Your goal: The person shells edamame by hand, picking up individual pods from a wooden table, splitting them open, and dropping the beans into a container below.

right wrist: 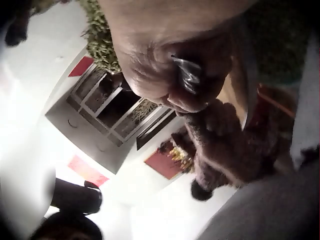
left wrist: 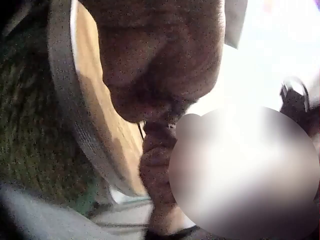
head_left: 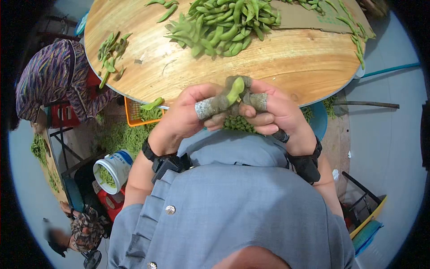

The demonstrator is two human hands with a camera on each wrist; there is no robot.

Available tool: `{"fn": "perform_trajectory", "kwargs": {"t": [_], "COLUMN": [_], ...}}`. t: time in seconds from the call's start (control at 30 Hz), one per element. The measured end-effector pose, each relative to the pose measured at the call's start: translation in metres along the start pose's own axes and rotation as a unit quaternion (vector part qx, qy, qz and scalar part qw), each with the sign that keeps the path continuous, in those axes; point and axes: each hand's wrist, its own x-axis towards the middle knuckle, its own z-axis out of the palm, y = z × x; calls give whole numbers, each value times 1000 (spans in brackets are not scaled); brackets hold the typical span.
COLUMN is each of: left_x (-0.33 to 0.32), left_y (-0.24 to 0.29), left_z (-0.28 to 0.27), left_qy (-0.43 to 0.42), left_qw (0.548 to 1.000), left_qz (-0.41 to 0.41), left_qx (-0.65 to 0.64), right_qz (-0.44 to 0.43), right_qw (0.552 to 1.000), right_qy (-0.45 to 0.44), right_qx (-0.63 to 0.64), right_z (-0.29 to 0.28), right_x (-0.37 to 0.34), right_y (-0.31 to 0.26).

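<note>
A green soybean pod (head_left: 235, 91) is held up between both hands in front of the table edge. My left hand (head_left: 190, 103) pinches it from one side, my right hand (head_left: 280, 105) from the other. Grey wrapping (head_left: 207, 108) covers several fingers, whose tips are stained dark. Along the lower side of the right hand lies a shiny black piece (right wrist: 189, 75), partly hidden in the curled fingers. Below the hands, shelled green beans (head_left: 239, 124) show in the lap area. In the left wrist view the left hand (left wrist: 160, 55) is dark and hides the pod.
A heap of pods (head_left: 224, 27) covers the far part of the round wooden table (head_left: 148, 80). Husks (head_left: 109, 54) lie at its left. An orange basket (head_left: 130, 112) and a white bucket (head_left: 112, 170) stand at lower left, near two other people. A blue basin (head_left: 319, 121) sits at right.
</note>
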Motion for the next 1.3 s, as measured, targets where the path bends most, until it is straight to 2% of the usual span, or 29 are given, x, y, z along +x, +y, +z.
{"fn": "perform_trajectory", "kwargs": {"t": [0.07, 0.1, 0.13, 0.17, 0.2, 0.23, 0.27, 0.33, 0.4, 0.43, 0.47, 0.5, 0.63, 0.67, 0.7, 0.73, 0.8, 0.87, 0.9, 0.93, 0.97, 1.0, 1.03, 1.07, 1.1, 1.13, 1.2, 1.23, 1.3], "left_x": [7, 13, 16, 9, 10, 12, 14, 15, 19, 15, 9, 4, 2, 2, 2, 2, 1, 0, -2, -4, -5, -5, -5, -6, -6, -6, -5, -4, 2], "left_y": [-4, -10, -10, 0, -2, -4, -5, -8, -13, -9, -2, 1, -3, -5, -8, -9, -2, -1, -1, -1, 0, -1, -2, -2, -1, -2, -4, -6, -8], "left_z": [2, 5, 13, 28, 26, 22, 21, 27, 20, 21, 26, 30, 31, 32, 32, 32, 35, 39, 41, 43, 43, 41, 38, 35, 34, 34, 35, 33, 26], "left_qy": [-19, 58, 131, 177, 177, 171, 157, 174, 158, 157, 170, 166, 181, 181, 154, 125, 88, 32, 34, 80, 123, 123, 164, 204, 198, 199, 187, 185, 86], "left_qw": [1000, 972, 886, 780, 779, 645, 483, 478, 605, 605, 824, 954, 915, 915, 887, 853, 847, 806, 807, 862, 903, 903, 891, 877, 875, 875, 850, 850, 769], "left_qz": [11, 99, 181, 137, 136, 202, 260, 251, 298, 298, 168, 20, 11, 11, 34, 58, 25, 85, 84, 33, -18, -19, -13, -6, -8, -8, -20, -21, 105], "left_qx": [-10, 204, 405, 585, 585, 717, 821, 824, 721, 722, 514, 250, 359, 359, 433, 503, 523, 584, 584, 500, 411, 411, 424, 435, 442, 441, 493, 493, 625], "right_qz": [-30, -30, -53, -75, -75, -86, -96, -105, -115, -117, -105, -92, -70, -167, -261, -261, -222, -236, -249, -248, -215, -181, -181, -179, -175, -174, -244, -244, -305], "right_qw": [999, 999, 993, 980, 981, 965, 944, 937, 944, 944, 952, 959, 936, 884, 812, 812, 853, 843, 834, 835, 809, 779, 779, 747, 711, 712, 682, 682, 799], "right_qy": [15, 15, 68, 121, 121, 139, 156, 167, 148, 149, 131, 114, 136, 176, 213, 214, 154, 156, 158, 158, 183, 207, 207, 186, 163, 163, 171, 172, 230], "right_qx": [-12, -12, -75, -136, -135, -205, -274, -288, -271, -270, -257, -244, -316, -400, -477, -476, -446, -457, -467, -465, -515, -563, -563, -613, -661, -661, -668, -668, -465], "right_z": [-2, -1, 2, 5, 7, 10, 12, 13, 8, 7, 6, 4, -2, -9, -13, -14, -15, -13, -12, -11, -11, -12, -13, -14, -14, -17, -24, -25, -24], "right_x": [0, 1, 1, 2, 2, 3, 4, 4, 4, 2, -1, -4, -7, -3, 0, 1, 3, 0, -2, -5, -9, -14, -19, -23, -27, -28, -28, -25, -16], "right_y": [1, 3, 6, 9, 12, 15, 17, 16, 14, 14, 14, 15, 10, 14, 15, 13, 11, 13, 15, 16, 16, 16, 17, 19, 21, 23, 30, 31, 30]}}
